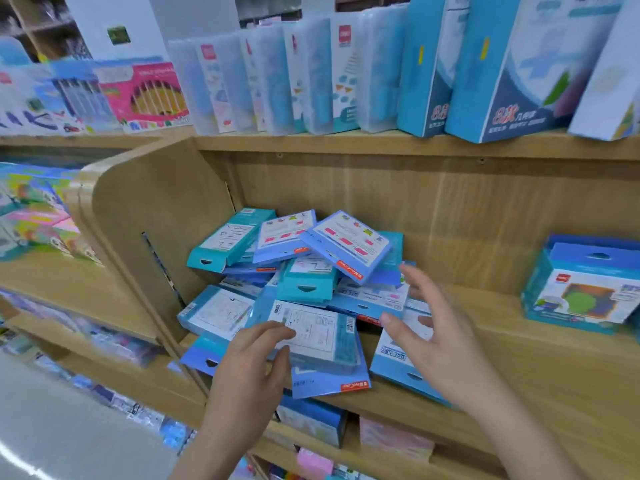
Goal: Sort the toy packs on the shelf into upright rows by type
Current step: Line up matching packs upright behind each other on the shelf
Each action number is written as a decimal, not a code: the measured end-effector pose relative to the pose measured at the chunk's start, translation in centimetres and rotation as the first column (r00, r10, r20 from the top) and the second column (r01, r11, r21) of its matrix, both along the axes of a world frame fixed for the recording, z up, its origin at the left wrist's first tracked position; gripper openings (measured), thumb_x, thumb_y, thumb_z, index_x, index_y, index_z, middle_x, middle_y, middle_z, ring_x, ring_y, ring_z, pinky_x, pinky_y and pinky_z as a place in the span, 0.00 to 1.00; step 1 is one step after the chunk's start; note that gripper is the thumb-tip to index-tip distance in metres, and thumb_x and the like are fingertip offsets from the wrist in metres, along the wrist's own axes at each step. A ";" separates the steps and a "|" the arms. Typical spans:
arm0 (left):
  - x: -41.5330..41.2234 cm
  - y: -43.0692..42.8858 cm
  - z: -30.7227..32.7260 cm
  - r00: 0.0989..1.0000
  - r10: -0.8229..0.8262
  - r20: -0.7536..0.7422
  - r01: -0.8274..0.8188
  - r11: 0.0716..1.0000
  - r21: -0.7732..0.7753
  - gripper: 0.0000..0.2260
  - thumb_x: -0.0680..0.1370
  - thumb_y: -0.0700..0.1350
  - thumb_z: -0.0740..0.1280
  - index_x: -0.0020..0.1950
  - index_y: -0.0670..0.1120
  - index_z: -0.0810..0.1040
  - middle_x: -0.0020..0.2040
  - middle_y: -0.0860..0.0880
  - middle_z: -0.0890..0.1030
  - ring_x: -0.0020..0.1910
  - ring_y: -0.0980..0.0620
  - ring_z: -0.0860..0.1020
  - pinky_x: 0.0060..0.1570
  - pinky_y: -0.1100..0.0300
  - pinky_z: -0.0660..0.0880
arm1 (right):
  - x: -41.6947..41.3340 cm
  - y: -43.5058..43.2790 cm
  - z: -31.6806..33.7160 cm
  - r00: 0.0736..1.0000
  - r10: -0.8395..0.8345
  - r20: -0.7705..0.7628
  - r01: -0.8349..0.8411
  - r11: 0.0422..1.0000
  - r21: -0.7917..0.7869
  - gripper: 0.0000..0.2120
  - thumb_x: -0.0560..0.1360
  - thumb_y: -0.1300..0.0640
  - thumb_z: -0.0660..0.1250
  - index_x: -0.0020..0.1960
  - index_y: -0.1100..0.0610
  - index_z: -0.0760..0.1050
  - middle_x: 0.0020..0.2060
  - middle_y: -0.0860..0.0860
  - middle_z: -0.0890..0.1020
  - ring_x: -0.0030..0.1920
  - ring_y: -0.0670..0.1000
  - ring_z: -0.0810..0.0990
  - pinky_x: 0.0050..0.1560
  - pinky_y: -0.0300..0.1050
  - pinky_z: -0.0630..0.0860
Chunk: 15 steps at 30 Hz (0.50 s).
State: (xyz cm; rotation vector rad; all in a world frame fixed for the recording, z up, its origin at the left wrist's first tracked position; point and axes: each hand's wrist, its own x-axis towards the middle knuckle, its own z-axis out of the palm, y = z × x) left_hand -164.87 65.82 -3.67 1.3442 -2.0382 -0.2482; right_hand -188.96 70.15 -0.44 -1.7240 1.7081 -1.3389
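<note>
A jumbled pile of small toy packs lies flat at the left end of the wooden shelf (526, 362). Among them are teal packs (228, 241) and blue packs (346, 244), overlapping at all angles. My left hand (251, 372) reaches in from below; its fingers and thumb touch the left edge of a white-faced pack (317, 332) at the pile's front. My right hand (436, 344) hovers with spread fingers over the pile's right side and holds nothing. Two matching blue packs (585, 289) stand upright at the shelf's right end.
A curved wooden side panel (138, 202) closes the shelf's left end. Tall blue boxes (502, 71) and frosted plastic cases (277, 77) stand on the shelf above. More boxes (311, 422) sit on the shelf below. Bare board lies between the pile and the upright packs.
</note>
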 end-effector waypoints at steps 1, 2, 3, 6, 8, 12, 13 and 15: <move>0.5 -0.2 -0.1 1.000 -0.013 0.005 0.013 1.000 0.004 0.10 0.75 0.39 0.69 0.52 0.53 0.80 0.53 0.59 0.77 0.55 0.58 0.73 0.51 0.64 0.70 | 0.6 -0.8 0.3 0.996 -0.012 -0.084 0.010 1.000 -0.029 0.29 0.73 0.46 0.68 0.71 0.39 0.60 0.64 0.36 0.67 0.65 0.37 0.65 0.64 0.37 0.63; 1.0 -0.4 -0.2 1.000 -0.028 0.008 0.028 1.000 0.000 0.11 0.74 0.38 0.69 0.52 0.53 0.80 0.53 0.59 0.77 0.55 0.60 0.73 0.51 0.65 0.70 | 1.2 -1.8 0.6 0.985 -0.030 -0.168 0.022 0.998 -0.052 0.29 0.74 0.48 0.68 0.72 0.41 0.60 0.65 0.36 0.66 0.66 0.38 0.64 0.64 0.35 0.60; 1.5 -0.6 -0.2 0.999 -0.044 0.005 0.044 0.999 -0.014 0.12 0.73 0.37 0.70 0.51 0.53 0.80 0.52 0.60 0.78 0.54 0.61 0.73 0.51 0.68 0.70 | 1.7 -2.8 0.9 0.968 -0.053 -0.246 0.036 0.997 -0.072 0.29 0.74 0.48 0.67 0.73 0.44 0.60 0.66 0.39 0.66 0.67 0.40 0.62 0.65 0.35 0.59; 2.8 -1.0 -0.5 0.996 -0.092 -0.002 0.092 0.995 -0.043 0.14 0.70 0.34 0.72 0.49 0.53 0.81 0.50 0.61 0.77 0.51 0.63 0.73 0.49 0.80 0.66 | 3.2 -6.1 1.0 0.911 -0.130 -0.392 0.112 0.991 -0.069 0.28 0.76 0.47 0.63 0.74 0.47 0.60 0.71 0.48 0.65 0.72 0.50 0.59 0.71 0.46 0.60; 3.6 -1.2 -0.7 0.993 -0.117 -0.008 0.116 0.992 -0.055 0.15 0.70 0.34 0.73 0.49 0.54 0.81 0.50 0.63 0.76 0.51 0.63 0.73 0.51 0.81 0.64 | 3.7 -7.6 0.5 0.874 -0.166 -0.456 0.181 0.983 -0.010 0.26 0.78 0.47 0.61 0.74 0.47 0.59 0.73 0.49 0.64 0.73 0.53 0.58 0.71 0.50 0.61; 4.8 -1.8 -0.9 0.992 -0.121 -0.029 0.119 0.991 -0.055 0.14 0.72 0.36 0.71 0.48 0.55 0.81 0.51 0.67 0.75 0.52 0.66 0.72 0.52 0.82 0.62 | 4.3 -8.9 0.7 0.865 -0.272 -0.422 0.241 0.962 -0.128 0.17 0.80 0.54 0.59 0.69 0.50 0.71 0.63 0.51 0.77 0.64 0.57 0.73 0.60 0.49 0.70; 5.0 -2.0 -1.0 0.992 -0.119 -0.041 0.116 0.991 -0.063 0.13 0.72 0.37 0.70 0.48 0.56 0.81 0.50 0.67 0.75 0.51 0.66 0.72 0.52 0.82 0.62 | 4.3 -8.8 1.4 0.873 -0.318 -0.371 0.275 0.947 -0.163 0.16 0.80 0.55 0.58 0.66 0.50 0.73 0.59 0.52 0.80 0.59 0.57 0.76 0.55 0.49 0.72; 5.5 -2.4 -0.9 0.990 -0.112 -0.083 0.106 0.992 -0.073 0.13 0.71 0.41 0.67 0.49 0.59 0.78 0.50 0.68 0.76 0.52 0.68 0.73 0.51 0.80 0.65 | 4.1 -7.8 3.5 0.884 -0.387 -0.263 0.339 0.917 -0.209 0.14 0.80 0.53 0.57 0.63 0.49 0.76 0.46 0.53 0.84 0.45 0.57 0.79 0.43 0.49 0.72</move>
